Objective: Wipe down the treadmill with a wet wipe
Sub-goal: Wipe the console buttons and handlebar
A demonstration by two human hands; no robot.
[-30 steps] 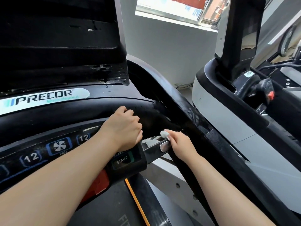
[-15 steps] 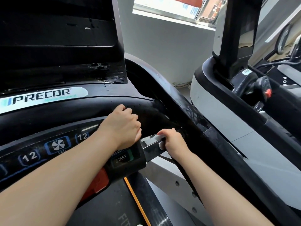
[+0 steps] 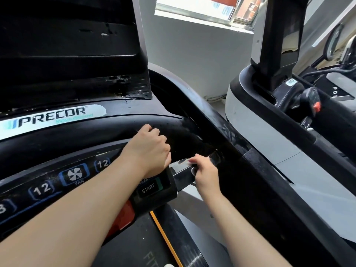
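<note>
The black Precor treadmill console (image 3: pixel 63 132) fills the left of the head view, with lit buttons and a START key (image 3: pixel 148 188). My left hand (image 3: pixel 150 149) grips the right end of the console's control bar, fingers curled over its far edge. A shiny silver handle bar (image 3: pixel 180 164) runs right from that end. My right hand (image 3: pixel 205 173) rests on this bar and pinches a small wadded white wet wipe (image 3: pixel 193 170) against it; the hand hides most of the wipe.
The treadmill's dark side rail (image 3: pixel 240 160) runs diagonally just right of my right hand. A second, grey-and-black treadmill (image 3: pixel 260 135) stands close on the right. The belt (image 3: pixel 134 239) with an orange stripe lies below, and a red stop pad (image 3: pixel 123 216) sits under my left forearm.
My right hand has slid a little left along the silver bar toward the console, wipe under its fingers. My left hand has kept its grip in place.
</note>
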